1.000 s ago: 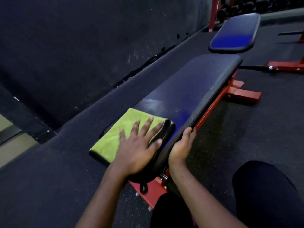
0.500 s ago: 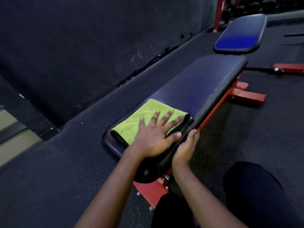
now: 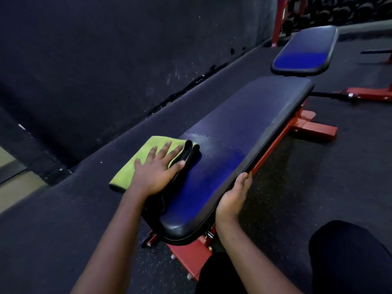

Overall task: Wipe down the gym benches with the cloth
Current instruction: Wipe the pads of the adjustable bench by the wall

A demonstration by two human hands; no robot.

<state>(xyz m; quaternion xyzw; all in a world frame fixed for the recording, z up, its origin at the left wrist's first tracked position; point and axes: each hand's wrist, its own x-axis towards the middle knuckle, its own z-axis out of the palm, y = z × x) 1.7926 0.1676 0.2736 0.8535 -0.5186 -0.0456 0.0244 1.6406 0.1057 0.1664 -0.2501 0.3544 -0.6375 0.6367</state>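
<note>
Cloth, yellow-green on top with a dark layer folded out along its right edge, lies on the left side of the nearest bench, on the near half of the blue-black pad. Its left part reaches past the pad's left rim. The left hand rests flat on the cloth, palm down. Its grip is spread, with the fingers fanned out over the green fabric and the thumb lying on the dark fold.

The right hand sits against the right rim of the same pad, close to the near end. Its fingers lie straight and close together along the edge, pointing away from the person, and its thumb is hidden. A pale streak shows on the pad just beyond the cloth.

The bench stands on a red frame over dark speckled floor. Beyond its far end is a second bench, with a blue pad tilted up toward the camera. A dark wall runs along the left side. A rack of dumbbells is dimly visible at the far right, and the person's dark-clothed knee fills the near right corner.
</note>
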